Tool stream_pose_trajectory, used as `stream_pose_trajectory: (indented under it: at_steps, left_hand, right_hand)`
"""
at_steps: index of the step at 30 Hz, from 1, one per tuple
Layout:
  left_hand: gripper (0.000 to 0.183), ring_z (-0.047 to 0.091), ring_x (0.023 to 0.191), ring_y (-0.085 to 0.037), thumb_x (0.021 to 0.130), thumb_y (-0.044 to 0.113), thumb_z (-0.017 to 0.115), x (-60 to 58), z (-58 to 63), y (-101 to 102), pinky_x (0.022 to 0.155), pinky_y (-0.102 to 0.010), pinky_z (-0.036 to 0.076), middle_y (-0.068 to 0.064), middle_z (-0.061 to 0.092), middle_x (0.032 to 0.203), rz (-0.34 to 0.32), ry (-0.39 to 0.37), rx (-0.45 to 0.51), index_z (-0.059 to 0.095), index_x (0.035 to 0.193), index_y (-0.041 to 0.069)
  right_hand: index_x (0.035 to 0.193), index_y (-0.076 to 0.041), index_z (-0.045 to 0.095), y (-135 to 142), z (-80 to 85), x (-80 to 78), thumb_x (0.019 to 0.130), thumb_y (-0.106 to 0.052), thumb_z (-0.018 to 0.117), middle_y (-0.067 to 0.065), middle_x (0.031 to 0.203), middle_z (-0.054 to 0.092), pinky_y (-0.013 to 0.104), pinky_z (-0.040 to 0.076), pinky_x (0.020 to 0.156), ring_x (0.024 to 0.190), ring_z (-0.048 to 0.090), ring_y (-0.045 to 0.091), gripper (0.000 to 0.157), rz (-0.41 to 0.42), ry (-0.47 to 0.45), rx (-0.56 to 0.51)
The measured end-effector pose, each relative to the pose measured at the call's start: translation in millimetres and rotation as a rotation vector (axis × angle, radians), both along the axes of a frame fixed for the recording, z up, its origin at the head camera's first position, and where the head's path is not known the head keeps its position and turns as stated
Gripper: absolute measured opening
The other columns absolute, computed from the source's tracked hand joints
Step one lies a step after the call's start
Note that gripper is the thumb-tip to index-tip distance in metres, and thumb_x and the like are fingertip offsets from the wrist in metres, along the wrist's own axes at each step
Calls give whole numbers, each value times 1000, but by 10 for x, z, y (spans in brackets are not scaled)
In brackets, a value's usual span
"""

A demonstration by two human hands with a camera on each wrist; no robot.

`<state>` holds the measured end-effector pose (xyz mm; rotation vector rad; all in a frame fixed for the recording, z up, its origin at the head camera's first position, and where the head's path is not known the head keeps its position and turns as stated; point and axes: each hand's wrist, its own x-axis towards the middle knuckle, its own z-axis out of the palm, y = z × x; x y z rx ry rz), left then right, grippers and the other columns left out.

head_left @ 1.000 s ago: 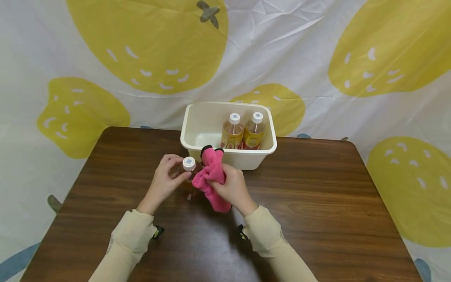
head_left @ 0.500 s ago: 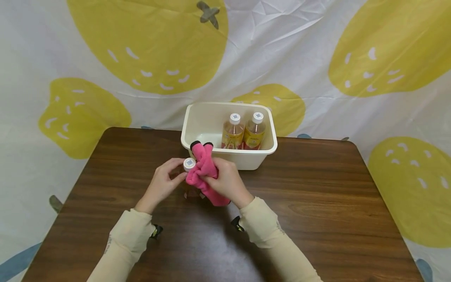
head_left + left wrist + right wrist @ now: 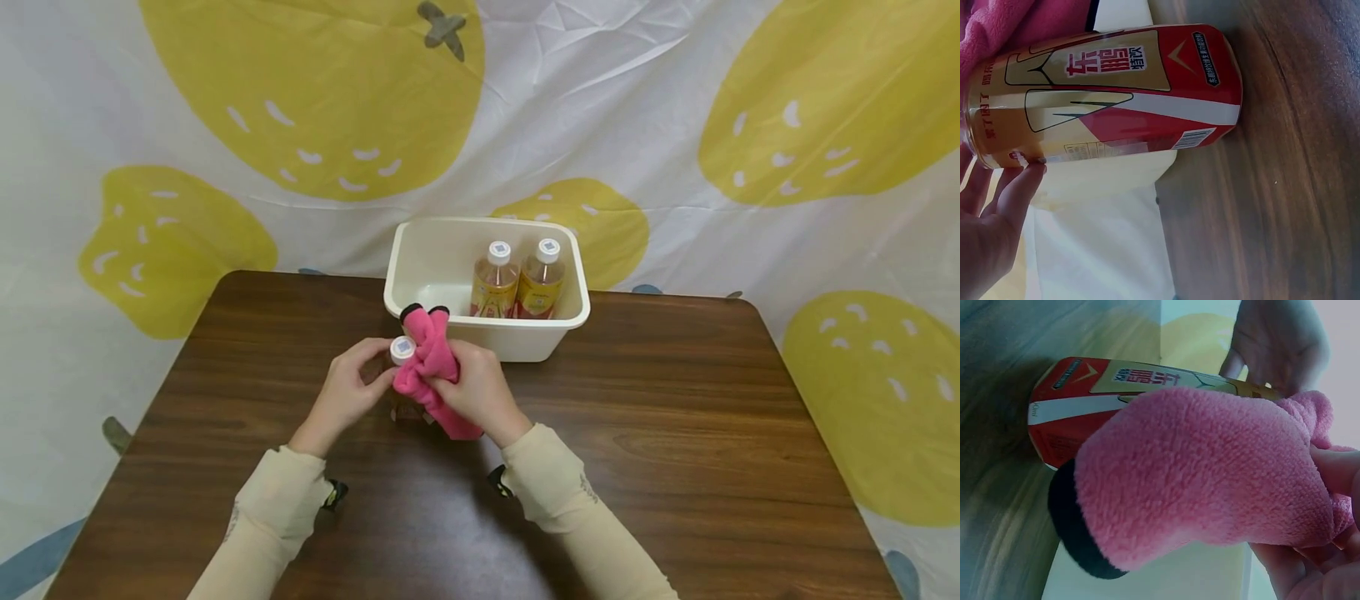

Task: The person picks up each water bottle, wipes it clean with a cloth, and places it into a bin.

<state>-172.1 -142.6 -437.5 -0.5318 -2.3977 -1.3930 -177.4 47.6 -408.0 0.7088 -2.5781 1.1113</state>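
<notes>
A drink bottle with a white cap (image 3: 402, 350) and a red and gold label (image 3: 1122, 87) stands upright on the table. My left hand (image 3: 347, 385) holds it by the upper part, thumb and fingers around the shoulder just below the cap. In my right hand (image 3: 482, 385) is a bunched pink towel (image 3: 435, 354) with black edging, gripped between thumb and fingers. The towel lies against the bottle's right side and hides much of it in the head view. From the right wrist, the towel (image 3: 1191, 469) covers part of the label.
Right behind the hands stands a cream plastic tub (image 3: 495, 343). Two similar capped bottles, one on the left (image 3: 495, 285) and one on the right (image 3: 540, 287), stand in its right half. The brown wooden table (image 3: 675, 433) ends at a fruit-patterned curtain (image 3: 600, 108).
My right hand has brought the towel left onto the bottle, covering more of its side. The left hand has stayed at the bottle's top, almost unmoved.
</notes>
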Motion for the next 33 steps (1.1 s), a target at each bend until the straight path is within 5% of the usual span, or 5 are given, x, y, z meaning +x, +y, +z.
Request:
stream_pose_trajectory:
  at_steps: [10,24,33]
  left_hand:
    - [26,55,90,-23,75,-2,70,5,2,20,75,-42,51,-17,62,96,13,-66,82,63,99,-5]
    - [27,57,95,-24,73,1,72,-25,27,12,78,-40,51,-16,63,98,22,-96,54,63,98,-4]
    - [26,55,95,-20,74,0,71,-23,16,9,79,-39,50,-16,63,99,9,-145,97,63,99,-4]
  right_hand:
    - [75,-4,62,9,-180,86,69,-11,75,8,69,65,30,49,57,61,58,18,16,-41,0,-54]
    - [73,-6,60,29,-858,148,66,-8,73,8,67,65,31,50,55,61,61,21,15,-136,-100,7]
    - [76,-6,64,53,-853,156,67,-9,75,6,69,66,28,50,57,62,61,17,14,-121,-79,-31]
